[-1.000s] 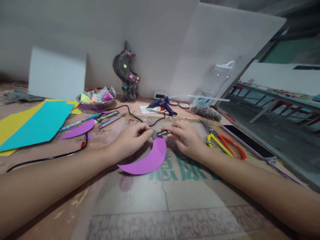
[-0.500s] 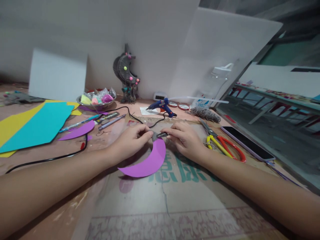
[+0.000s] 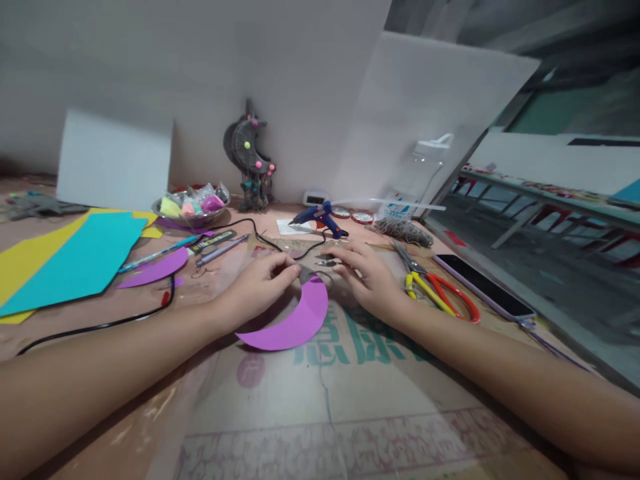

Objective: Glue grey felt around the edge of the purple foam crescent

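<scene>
A purple paper crescent (image 3: pixel 295 328) lies on the printed sheet, its upper tip wrapped in grey yarn (image 3: pixel 307 273). My left hand (image 3: pixel 267 283) is closed, pinching that wrapped tip between thumb and fingers. Just right of it, my right hand (image 3: pixel 367 277) is closed around small thread snips (image 3: pixel 327 261), whose blades stand apart and point left toward the yarn. A thin loose end of yarn curls beside the tip. Part of the snips is hidden by my right fingers.
Behind my hands rests a blue glue gun (image 3: pixel 320 217) with a black cord. Large scissors (image 3: pixel 440 290), a phone (image 3: pixel 483 285) and a grey yarn bundle (image 3: pixel 404 231) lie right. Coloured sheets (image 3: pixel 85 260) and a bowl (image 3: pixel 200 219) are left; a decorated grey moon (image 3: pixel 245 147) is behind.
The snips' blades have parted and moved slightly away from the wrapped tip with my right hand. My left hand keeps its pinch. The view has shifted a little.
</scene>
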Demonstrator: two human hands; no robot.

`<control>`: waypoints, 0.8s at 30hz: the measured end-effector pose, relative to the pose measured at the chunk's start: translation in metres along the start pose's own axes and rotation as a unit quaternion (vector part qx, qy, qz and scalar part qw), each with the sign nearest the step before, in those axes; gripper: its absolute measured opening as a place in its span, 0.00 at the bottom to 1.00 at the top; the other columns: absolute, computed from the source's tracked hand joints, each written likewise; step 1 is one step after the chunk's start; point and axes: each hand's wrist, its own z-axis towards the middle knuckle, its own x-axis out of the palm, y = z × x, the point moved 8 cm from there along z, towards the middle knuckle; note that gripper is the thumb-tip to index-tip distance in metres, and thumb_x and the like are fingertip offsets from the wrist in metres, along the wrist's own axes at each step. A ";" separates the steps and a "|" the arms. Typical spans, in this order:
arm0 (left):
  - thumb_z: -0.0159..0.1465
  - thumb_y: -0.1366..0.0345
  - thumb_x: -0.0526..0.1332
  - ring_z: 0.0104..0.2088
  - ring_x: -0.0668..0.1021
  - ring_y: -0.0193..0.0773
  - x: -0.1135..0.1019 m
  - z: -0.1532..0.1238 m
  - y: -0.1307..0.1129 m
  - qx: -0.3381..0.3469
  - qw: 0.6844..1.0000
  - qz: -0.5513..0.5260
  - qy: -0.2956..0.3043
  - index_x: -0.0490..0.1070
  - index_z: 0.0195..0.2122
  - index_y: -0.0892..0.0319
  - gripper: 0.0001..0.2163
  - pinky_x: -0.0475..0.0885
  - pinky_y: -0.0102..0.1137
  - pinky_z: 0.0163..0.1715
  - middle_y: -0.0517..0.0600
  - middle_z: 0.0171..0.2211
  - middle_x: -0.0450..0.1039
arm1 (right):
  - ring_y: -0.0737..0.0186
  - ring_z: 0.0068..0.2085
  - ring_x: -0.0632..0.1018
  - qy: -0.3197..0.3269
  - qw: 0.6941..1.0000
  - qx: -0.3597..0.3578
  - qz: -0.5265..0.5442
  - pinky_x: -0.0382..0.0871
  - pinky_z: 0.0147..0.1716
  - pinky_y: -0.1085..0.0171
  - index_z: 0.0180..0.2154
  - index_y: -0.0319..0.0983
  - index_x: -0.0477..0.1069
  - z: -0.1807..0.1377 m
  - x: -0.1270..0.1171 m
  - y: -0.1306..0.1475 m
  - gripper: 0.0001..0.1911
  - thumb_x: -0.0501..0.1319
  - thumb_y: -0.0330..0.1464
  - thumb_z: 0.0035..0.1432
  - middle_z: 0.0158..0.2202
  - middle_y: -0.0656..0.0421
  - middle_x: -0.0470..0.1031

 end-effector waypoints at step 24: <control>0.65 0.59 0.52 0.35 0.73 0.39 -0.026 -0.009 -0.011 0.015 0.991 -0.040 -0.123 0.67 0.34 0.57 0.10 0.67 0.31 0.37 0.47 0.31 0.70 | 0.57 0.47 0.76 0.150 0.929 0.128 0.314 0.70 0.46 0.57 0.45 0.37 0.70 0.004 0.022 0.012 0.18 0.61 0.40 0.56 0.44 0.53 0.76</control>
